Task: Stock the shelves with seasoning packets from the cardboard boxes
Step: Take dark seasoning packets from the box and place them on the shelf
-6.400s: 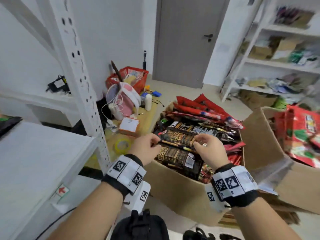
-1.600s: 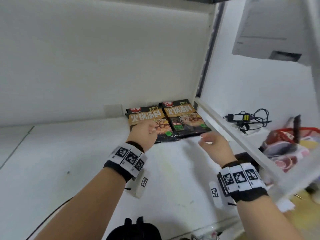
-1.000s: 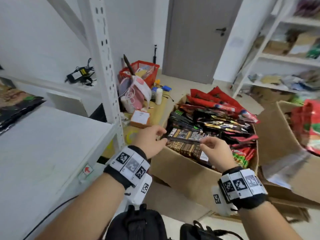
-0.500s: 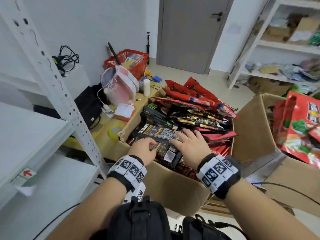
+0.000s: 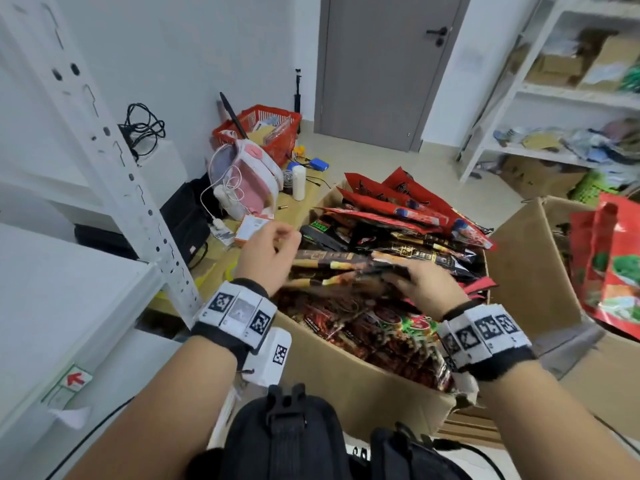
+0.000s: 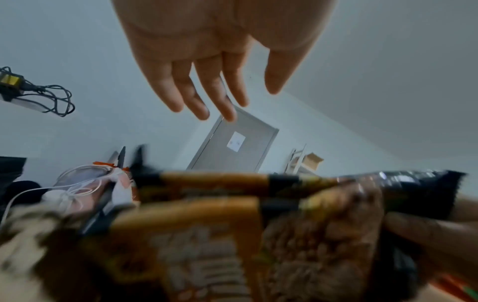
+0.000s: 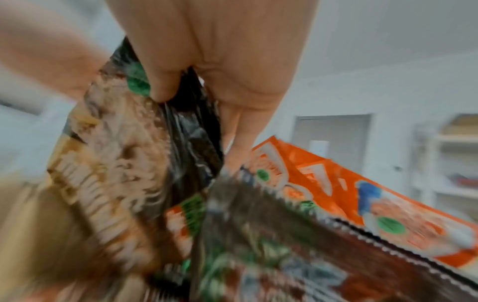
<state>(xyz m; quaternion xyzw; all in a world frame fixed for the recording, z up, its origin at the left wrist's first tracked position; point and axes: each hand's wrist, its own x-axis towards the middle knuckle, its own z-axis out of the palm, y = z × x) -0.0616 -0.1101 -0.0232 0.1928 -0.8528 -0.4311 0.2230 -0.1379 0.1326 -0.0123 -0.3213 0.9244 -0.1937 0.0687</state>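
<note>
A large cardboard box point(image 5: 349, 382) in front of me is heaped with seasoning packets. My right hand point(image 5: 398, 275) pinches the right end of two black-and-orange packets point(image 5: 329, 268) and holds them flat just above the heap. In the right wrist view the right hand point(image 7: 196, 122) has its thumb and fingers clamped on the dark packets point(image 7: 116, 155). My left hand point(image 5: 280, 237) hovers over their left end. Its fingers are straight in the left wrist view, where the left hand point(image 6: 240, 102) is clear of the packets point(image 6: 207, 204). The white shelf point(image 5: 52, 306) is at my left.
A perforated white shelf post point(image 5: 138, 202) stands between shelf and box. A second cardboard box point(image 5: 519, 271) on the right holds red packets point(image 5: 616, 265). Behind lie a red basket point(image 5: 263, 129), a pink bag point(image 5: 246, 181) and cables. More shelving point(image 5: 571, 98) lines the far right.
Both hands left the shelf, where two packets now lie, and came back to the box. Half a second ago they rested on the heap; now the right hand has lifted two packets and the left is off them.
</note>
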